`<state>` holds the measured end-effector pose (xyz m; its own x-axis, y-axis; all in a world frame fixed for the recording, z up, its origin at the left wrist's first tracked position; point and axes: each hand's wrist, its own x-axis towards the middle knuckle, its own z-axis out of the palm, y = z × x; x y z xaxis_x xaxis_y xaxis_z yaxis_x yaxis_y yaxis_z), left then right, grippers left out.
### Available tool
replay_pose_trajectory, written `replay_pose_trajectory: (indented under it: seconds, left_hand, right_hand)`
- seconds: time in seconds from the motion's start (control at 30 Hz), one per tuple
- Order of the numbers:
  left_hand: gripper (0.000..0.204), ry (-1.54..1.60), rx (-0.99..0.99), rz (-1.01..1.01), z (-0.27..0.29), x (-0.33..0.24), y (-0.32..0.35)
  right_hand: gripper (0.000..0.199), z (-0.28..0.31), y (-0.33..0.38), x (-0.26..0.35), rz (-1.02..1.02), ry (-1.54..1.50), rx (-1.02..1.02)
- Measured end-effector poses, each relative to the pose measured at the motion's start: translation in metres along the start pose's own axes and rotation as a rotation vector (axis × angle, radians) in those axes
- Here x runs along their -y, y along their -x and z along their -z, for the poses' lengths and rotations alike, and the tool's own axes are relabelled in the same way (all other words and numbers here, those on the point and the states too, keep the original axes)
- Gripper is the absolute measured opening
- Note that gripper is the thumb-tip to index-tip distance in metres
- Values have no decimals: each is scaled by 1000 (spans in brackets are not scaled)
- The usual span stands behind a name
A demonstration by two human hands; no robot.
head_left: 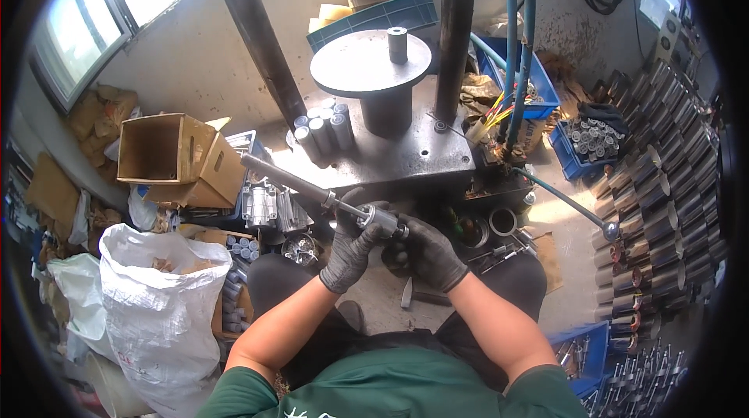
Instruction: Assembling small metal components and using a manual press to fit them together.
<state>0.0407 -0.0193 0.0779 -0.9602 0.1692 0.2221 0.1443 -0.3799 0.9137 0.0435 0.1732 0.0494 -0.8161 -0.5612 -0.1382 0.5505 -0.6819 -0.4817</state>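
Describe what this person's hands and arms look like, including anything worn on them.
The left hand and right hand wear matching dark grey, fabric-looking gloves that reach the wrists. The forearms are bare between the gloves and the short, dark green sleeves.

The shirt (413, 384) is green, the gloves (438, 259) grey.

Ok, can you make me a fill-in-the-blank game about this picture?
1. The left hand and right hand wear dark ____.
2. From the hands, the long rod points toward the picture's upper ____.
3. Exactly ____ cylinder stands on the round disc.
4. The big sack is coloured ____.

Missing words: gloves, left, one, white.
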Motion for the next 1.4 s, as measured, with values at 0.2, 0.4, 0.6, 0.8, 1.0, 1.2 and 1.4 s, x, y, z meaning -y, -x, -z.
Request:
replay_pose_trajectory:
  seconds: [0.2, 0.4, 0.6, 0.8, 1.0, 1.2, 1.4]
  left_hand:
    - [93, -114, 71, -134, -21, -45, -53]
    - [68, -154, 45, -495, -45, -117, -192]
    - [43, -326, -93, -515, -72, -155, -311]
    - [38, -584, -62, -317, -76, -156, -362]
    - [35, -733, -38, -309, -64, -144, -391]
    - [20, -813, -48, -257, -56, -143, -398]
    - [23, -888, -75, -227, -60, -146, -391]
  right_hand:
    - [55, -26, 4, 28, -132, 40, -199]
    - [40, -13, -2, 30, -24, 232, -362]
    - [35, 6, -11, 21, 57, 462, -312]
    - [31, 1, -7, 21, 31, 577, -244]
    - [32, 5, -2, 18, 2, 517, -169]
    - [37, 7, 7, 19, 20, 671, -173]
    - [39, -18, 44, 36, 167, 1045, -112]
